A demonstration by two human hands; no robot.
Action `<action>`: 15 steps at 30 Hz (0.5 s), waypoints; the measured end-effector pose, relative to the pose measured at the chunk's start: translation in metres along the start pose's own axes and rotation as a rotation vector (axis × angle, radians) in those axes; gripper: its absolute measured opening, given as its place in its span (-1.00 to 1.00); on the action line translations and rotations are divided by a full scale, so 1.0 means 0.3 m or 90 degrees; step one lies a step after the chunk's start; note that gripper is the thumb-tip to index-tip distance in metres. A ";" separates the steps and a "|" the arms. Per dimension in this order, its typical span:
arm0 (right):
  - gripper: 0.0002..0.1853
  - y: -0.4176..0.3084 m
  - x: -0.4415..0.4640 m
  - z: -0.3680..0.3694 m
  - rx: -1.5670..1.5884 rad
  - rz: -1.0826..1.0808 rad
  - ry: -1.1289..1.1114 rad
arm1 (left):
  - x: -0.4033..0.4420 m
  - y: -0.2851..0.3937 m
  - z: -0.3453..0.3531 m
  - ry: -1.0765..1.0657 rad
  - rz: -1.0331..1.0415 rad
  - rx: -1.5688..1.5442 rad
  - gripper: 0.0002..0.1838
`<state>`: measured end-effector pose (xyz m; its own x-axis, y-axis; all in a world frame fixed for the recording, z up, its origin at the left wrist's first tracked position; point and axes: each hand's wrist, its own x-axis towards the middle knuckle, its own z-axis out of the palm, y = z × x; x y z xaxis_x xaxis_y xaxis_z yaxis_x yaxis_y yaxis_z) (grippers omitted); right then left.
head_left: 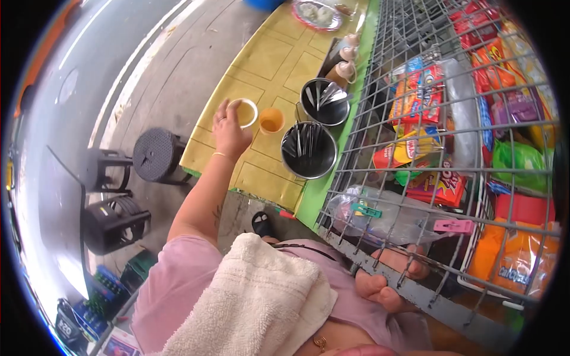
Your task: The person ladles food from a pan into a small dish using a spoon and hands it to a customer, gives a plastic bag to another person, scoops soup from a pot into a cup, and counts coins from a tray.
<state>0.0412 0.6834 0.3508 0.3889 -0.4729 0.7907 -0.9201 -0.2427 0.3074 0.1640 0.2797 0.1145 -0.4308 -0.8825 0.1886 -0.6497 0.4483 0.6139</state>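
My left hand (pixel 230 132) reaches over the yellow tablecloth, its fingers and thumb on the near-left rim of a small white-rimmed bowl (pixel 256 112). The bowl's inside looks yellowish, and I cannot make out its contents. Just right of it stands an orange plastic cup (pixel 271 120). Two metal pots are close by: one holds dark-handled utensils (pixel 303 139), the other spoons and forks (pixel 323 95). Low on the right, my right hand (pixel 386 289) has its fingers curled around the grey metal edge bar (pixel 430 299) of a wire mesh screen.
Behind the wire mesh (pixel 380 89) are colourful snack packs (pixel 418 92) and clothes pegs (pixel 454 226). Sauce bottles (pixel 343 72) and a covered plate (pixel 317 13) sit farther up the table. Black stools (pixel 157 155) stand left, near a parked grey vehicle (pixel 53 148).
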 end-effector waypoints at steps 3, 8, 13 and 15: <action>-0.61 0.013 0.000 0.001 0.005 0.000 0.003 | 0.003 0.100 -0.067 -0.123 0.042 -0.046 -0.02; -0.65 0.032 -0.003 0.001 0.016 -0.010 0.005 | 0.024 0.152 -0.014 -0.209 0.136 0.037 0.05; -0.69 0.046 0.001 0.013 0.021 -0.015 0.010 | 0.014 0.164 0.034 -0.197 0.114 0.046 -0.01; -0.71 0.057 0.005 0.020 0.029 -0.015 0.015 | -0.029 0.160 0.027 -0.158 0.104 -0.006 -0.03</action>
<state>0.0262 0.6734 0.3541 0.4093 -0.4470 0.7954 -0.9071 -0.2930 0.3021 0.1316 0.3101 0.1360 -0.6702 -0.7362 0.0935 -0.5538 0.5800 0.5974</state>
